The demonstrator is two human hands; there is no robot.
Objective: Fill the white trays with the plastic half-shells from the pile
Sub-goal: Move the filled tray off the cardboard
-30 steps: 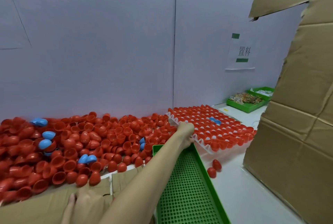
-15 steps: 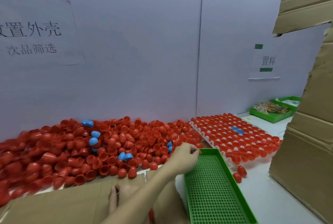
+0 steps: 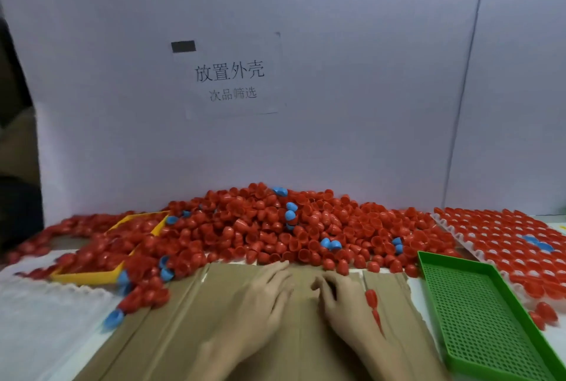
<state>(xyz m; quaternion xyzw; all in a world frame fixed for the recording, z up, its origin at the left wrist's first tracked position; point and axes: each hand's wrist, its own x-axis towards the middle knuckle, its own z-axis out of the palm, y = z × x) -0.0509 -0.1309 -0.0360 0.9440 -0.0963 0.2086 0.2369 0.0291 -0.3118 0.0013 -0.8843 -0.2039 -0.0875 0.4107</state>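
Observation:
A wide pile of red half-shells (image 3: 260, 227), with a few blue ones (image 3: 290, 215) mixed in, lies along the back wall. At the right a white tray (image 3: 441, 223) is packed with red shells and two blue ones. Part of another white tray (image 3: 33, 316) shows at the lower left with nothing in its visible part. My left hand (image 3: 263, 298) and my right hand (image 3: 343, 301) rest flat, side by side, on a cardboard sheet (image 3: 190, 334) in front of the pile, fingers straight. A short stack of red shells (image 3: 372, 301) lies by my right hand's outer edge.
A green perforated tray (image 3: 477, 319) sits to the right of the cardboard, with loose red shells (image 3: 545, 313) beyond it. A yellow frame tray (image 3: 82, 277) lies half buried in shells at the left. A paper sign (image 3: 229, 80) hangs on the white wall.
The view has swung left. My right hand came back from the green tray's far corner to the cardboard beside my left hand.

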